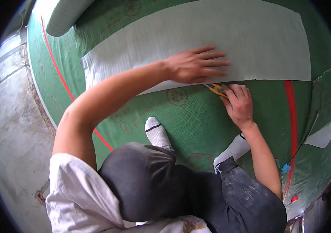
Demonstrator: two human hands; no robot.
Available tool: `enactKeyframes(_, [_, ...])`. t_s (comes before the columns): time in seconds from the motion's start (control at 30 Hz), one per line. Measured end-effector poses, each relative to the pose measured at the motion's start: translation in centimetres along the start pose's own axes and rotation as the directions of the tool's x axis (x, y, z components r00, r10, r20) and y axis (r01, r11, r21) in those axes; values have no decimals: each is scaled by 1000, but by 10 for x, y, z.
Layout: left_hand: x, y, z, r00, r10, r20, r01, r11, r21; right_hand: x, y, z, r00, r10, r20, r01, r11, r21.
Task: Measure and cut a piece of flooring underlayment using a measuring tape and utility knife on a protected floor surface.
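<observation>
A wide pale grey-white sheet (247,42) lies across the green floor covering (196,112). Flat on it, close to its near edge, rests my left hand (196,65) with the fingers spread; they are slightly blurred. My right hand (238,101) is closed round a yellow-and-dark utility knife (216,89). The knife points left, its tip at the sheet's near edge just beside my left palm. My fingers cover the rear of the handle.
A large pale roll (64,17) lies at the far left. Red tape lines (291,105) run along both sides. On the right are a white scrap (324,133), a thin rod with a blue end (286,168) and a small red object (294,199). Bare concrete (12,128) borders the left.
</observation>
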State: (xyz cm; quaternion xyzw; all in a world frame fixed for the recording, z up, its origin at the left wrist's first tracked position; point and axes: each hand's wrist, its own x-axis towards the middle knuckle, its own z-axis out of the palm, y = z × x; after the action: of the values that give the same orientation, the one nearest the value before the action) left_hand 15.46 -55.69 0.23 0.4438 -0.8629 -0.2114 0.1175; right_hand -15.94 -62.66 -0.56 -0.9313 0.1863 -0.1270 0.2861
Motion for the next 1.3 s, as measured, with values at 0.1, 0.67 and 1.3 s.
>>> enactKeyframes(0.1, [-42,-7,10,997,-70,46,70,998,5,2,-4,-1,1000,0,25,-1,999,42])
enactKeyframes(0.67, [-41,-10,26,996,-81,-23,82,995,59,7,0,-17,996,0,86,-1,1000,7])
enactKeyframes(1.3, [-42,-6,30,995,-97,-32,98,993,58,8,-16,-3,994,-38,102,35,999,25])
